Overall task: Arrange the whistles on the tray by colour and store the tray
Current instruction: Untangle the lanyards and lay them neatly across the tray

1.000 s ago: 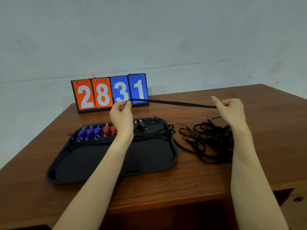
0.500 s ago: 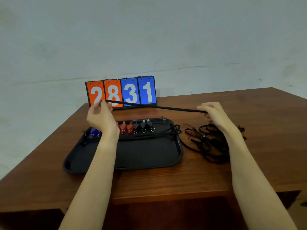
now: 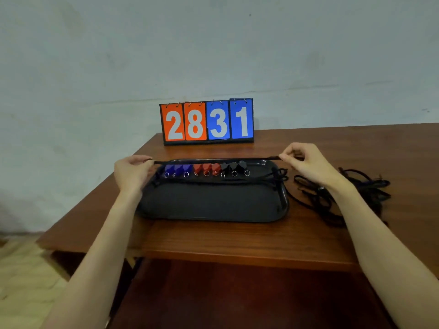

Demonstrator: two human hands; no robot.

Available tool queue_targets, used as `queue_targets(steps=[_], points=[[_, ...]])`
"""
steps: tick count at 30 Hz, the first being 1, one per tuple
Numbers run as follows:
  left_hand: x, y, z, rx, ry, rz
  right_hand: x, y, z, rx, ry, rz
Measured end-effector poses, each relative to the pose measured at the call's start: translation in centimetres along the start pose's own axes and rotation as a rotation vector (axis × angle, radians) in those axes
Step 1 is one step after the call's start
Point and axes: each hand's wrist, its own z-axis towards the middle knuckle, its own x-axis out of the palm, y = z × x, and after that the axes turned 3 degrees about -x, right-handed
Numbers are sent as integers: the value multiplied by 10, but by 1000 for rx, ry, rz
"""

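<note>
1. Black in colour, a tray is seen lying on the brown wooden surface, close to its near edge.
2. Along the far side of the tray a row of whistles is set out by colour: three blue whistles at the left, three red whistles in the middle and three black whistles at the right, each with a small metal ring toward the viewer.
3. A black lanyard is held stretched level just above the far edge of that row.
4. One end of it is pinched by the left hand, whose fingers are closed on the strap at the tray's left end.
5. The other end is pinched by the right hand at the tray's right end, the fingers closed narrowly on the strap.
6. A tangle of black cords is seen lying on the surface just right of the tray, partly behind the right forearm; some cord also lies across the tray in front of the whistles.
7. A flip scoreboard reading 2831 is stood upright behind the tray, against the pale wall.
</note>
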Motion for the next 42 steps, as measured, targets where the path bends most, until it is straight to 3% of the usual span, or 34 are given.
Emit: queue_targets(steps=[4,8,30,38,42], points=[[-16,10,4,165,50,333,9,-1,2,-70,55,-114],[-22,17,8,198,103,498,23,0,-1,-121,151,-234],[-11,25,7,403,89,762,38,-8,1,-80,191,-448],[-4,10,-8,501,89,955,17,-7,3,-70,-18,-359],[18,0,-30,597,150,826,-9,-15,1,60,-235,-296]])
